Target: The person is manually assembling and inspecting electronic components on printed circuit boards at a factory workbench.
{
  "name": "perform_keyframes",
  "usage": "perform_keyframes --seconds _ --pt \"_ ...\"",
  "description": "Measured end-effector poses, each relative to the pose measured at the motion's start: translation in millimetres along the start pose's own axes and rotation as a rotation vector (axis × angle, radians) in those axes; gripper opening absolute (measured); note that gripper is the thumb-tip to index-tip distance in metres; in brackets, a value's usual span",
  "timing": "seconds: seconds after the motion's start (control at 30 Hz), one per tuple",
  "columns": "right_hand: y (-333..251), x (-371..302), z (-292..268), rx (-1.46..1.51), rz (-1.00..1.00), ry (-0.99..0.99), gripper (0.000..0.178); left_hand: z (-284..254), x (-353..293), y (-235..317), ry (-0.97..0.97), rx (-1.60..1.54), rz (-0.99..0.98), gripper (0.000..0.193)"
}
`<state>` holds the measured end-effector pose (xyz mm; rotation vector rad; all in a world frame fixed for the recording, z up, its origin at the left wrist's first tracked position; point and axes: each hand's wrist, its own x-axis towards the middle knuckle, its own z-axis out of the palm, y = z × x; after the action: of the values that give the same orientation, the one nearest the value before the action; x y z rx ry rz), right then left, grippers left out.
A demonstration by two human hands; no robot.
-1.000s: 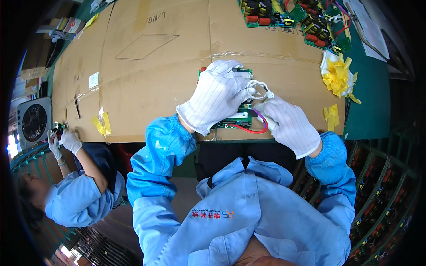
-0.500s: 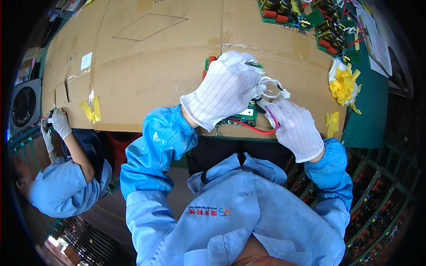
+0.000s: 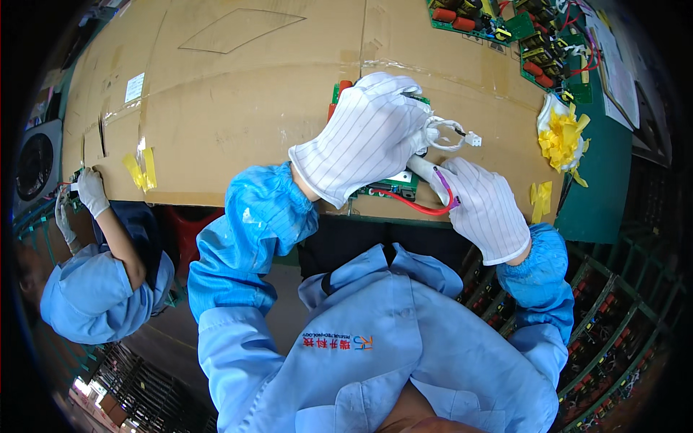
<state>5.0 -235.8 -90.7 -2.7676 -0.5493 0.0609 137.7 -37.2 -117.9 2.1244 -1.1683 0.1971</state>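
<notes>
The green circuit board (image 3: 406, 191) lies on the cardboard sheet (image 3: 238, 119) that covers much of the table (image 3: 595, 198), close to the edge nearest the person and largely hidden under the left hand (image 3: 367, 137). That white, striped glove spans the board from its left side, its fingers bent down over the far part; their tips are hidden, so I cannot tell whether they pinch anything. The right hand (image 3: 480, 209), gloved alike, is just right of the board, with one finger stretched toward the board and the left hand; I cannot tell whether its fingers are pinching. A red wire (image 3: 419, 208) bows out from the board's near edge to the right hand, where a purple wire (image 3: 441, 179) shows against the glove. A looped white cable (image 3: 447, 134) sticks out to the right of the board, ending in a white connector (image 3: 473, 138). Well to the right of the board sit a bunch of yellow tape (image 3: 564, 141) and, nearer the person, a yellow strip (image 3: 541, 200). More boards (image 3: 545, 54) stand beyond it, far and right; well left of it are yellow tape pieces (image 3: 141, 169) and a co-worker's gloved hand (image 3: 92, 191).
</notes>
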Motion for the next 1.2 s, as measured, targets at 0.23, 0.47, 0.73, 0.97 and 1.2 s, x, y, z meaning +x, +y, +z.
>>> perform_keyframes --seconds 0.23,0.47,0.73,0.97,1.2 --pt "-2 6 5 -0.041 -0.002 0.007 0.051 -4 -1 2 -0.092 0.027 -0.047 0.027" --pt "3 4 13 -0.013 -0.001 -0.02 0.045 -3 -2 2 -0.115 0.077 -0.035 0.029" --pt "-6 6 20 -0.142 0.011 -0.003 0.034 0 -3 -2 -0.093 0.103 0.013 0.027" --pt "-3 0 35 0.003 0.032 0.181 0.032 1 -4 -2 -0.072 0.149 0.044 0.026" --pt "-6 -9 6 0.214 0.155 0.419 0.035 1 -4 -2 -0.016 0.089 0.048 0.023"
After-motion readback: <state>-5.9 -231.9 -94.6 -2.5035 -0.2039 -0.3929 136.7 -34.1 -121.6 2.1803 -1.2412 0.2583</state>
